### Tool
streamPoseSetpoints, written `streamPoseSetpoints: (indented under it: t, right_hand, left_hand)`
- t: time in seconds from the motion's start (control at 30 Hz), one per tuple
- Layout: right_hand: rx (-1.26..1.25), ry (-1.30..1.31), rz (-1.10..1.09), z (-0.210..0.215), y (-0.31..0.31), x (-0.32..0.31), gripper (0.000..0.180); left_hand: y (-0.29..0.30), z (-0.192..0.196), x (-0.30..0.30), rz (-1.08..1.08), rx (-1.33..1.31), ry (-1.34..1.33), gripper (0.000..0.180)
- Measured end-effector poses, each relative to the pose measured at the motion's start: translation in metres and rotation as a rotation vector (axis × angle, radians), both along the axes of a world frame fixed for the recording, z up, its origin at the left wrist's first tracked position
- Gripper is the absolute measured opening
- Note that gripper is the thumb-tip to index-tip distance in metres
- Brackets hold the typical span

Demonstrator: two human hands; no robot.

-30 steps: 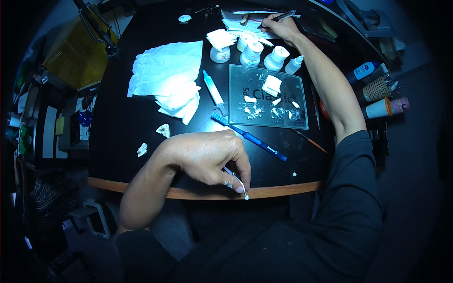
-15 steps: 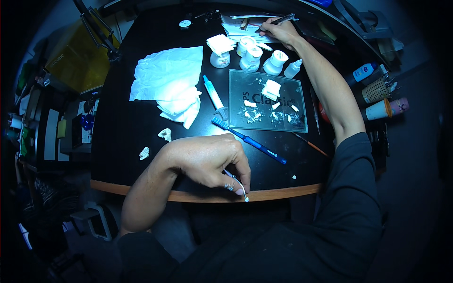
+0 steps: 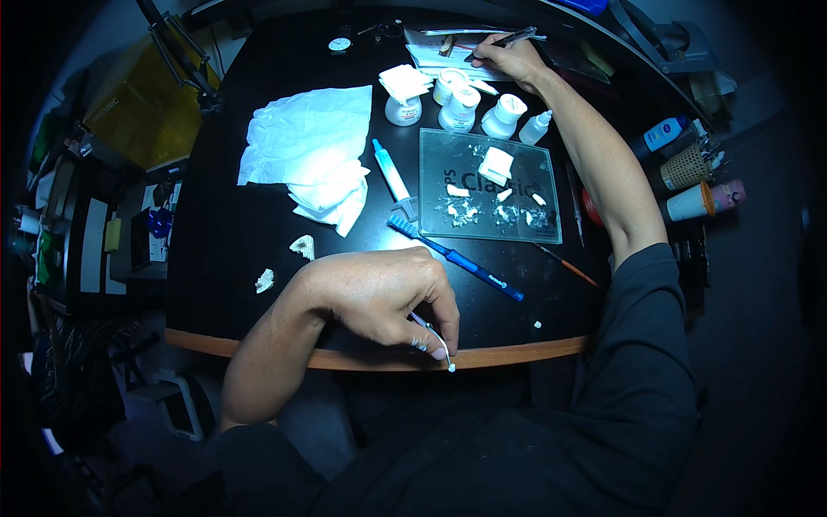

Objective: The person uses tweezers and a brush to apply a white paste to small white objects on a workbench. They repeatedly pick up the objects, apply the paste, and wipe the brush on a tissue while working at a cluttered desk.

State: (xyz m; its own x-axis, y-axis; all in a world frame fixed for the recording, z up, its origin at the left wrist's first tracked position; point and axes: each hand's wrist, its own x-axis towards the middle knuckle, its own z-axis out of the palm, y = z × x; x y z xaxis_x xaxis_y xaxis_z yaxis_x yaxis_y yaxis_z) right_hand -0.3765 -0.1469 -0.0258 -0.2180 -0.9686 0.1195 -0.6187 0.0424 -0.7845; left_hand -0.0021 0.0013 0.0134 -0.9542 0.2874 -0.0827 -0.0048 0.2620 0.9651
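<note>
My left hand (image 3: 379, 297) is closed at the desk's front edge, knuckles up. Its thumb and fingers pinch slim metal tweezers (image 3: 445, 351), partly hidden by the fingers. A small white tooth-like piece (image 3: 451, 368) sits at their tip, just past the edge. At the far side, my right hand (image 3: 514, 62) grips a black pen (image 3: 519, 35) over some papers (image 3: 424, 53). Between the hands lies a glass mixing slab (image 3: 435, 185) with white powder or paste smears and a folded white pad (image 3: 495, 165). A blue toothbrush (image 3: 469, 264) rests in front of it.
White jars (image 3: 459, 109) and a dropper bottle (image 3: 535, 127) stand behind the slab. A syringe (image 3: 391, 175) and crumpled tissue (image 3: 310, 138) lie left. Two cast pieces (image 3: 302, 247), a thin brush (image 3: 568, 265) and a tiny white bit (image 3: 537, 325) are on the desk. Cups (image 3: 689, 202) stand right.
My right hand and the pen have shifted very slightly left over the papers. My left hand stays almost still with the tweezers.
</note>
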Motion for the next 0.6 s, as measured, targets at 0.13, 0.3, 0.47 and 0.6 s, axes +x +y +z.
streamPoseSetpoints:
  t: [0.13, 0.3, 0.47, 0.6]
  right_hand:
    - [0.041, 0.002, -0.008, 0.002, 0.002, 0.005, 0.011]
    - [0.03, 0.007, 0.017, 0.003, 0.001, 0.003, 0.01]
    - [0.029, 0.049, 0.021, 0.001, -0.001, 0.003, 0.009]
    - [0.015, 0.03, 0.027, -0.003, -0.002, 0.001, 0.013]
  left_hand:
    - [0.0, 0.001, 0.001, 0.002, -0.009, -0.01, 0.014]
    - [0.0, -0.001, 0.0, -0.004, -0.012, -0.002, 0.015]
    - [0.001, -0.012, 0.002, 0.016, 0.026, 0.086, 0.017]
    - [0.001, -0.014, 0.002, 0.02, 0.04, 0.086, 0.017]
